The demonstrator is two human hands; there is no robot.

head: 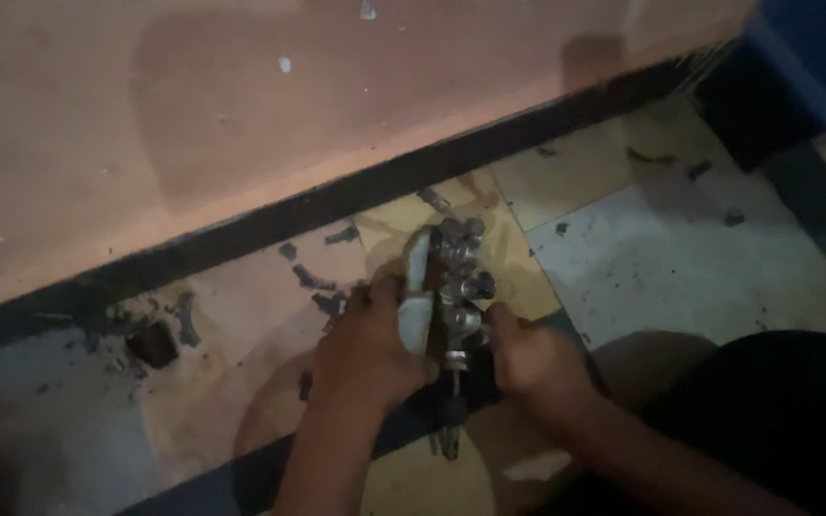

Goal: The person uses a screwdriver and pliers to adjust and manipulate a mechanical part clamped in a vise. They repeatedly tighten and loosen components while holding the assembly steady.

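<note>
Down on the floor, both hands are wrapped around a grey metal mechanical assembly with round silvery fittings and a pale flat side plate (449, 287). The left hand (367, 344) grips the pale plate side, fingers curled over it; the right hand (528, 358) clasps the opposite side, thumb against the fittings. The part is held upright just above the yellowish and white tiled floor (681, 258), near a dark skirting strip (270, 225) under a pinkish wall (241, 115). Small dark metal bits (313, 279) lie scattered beside it (dim light blurs them).
</note>
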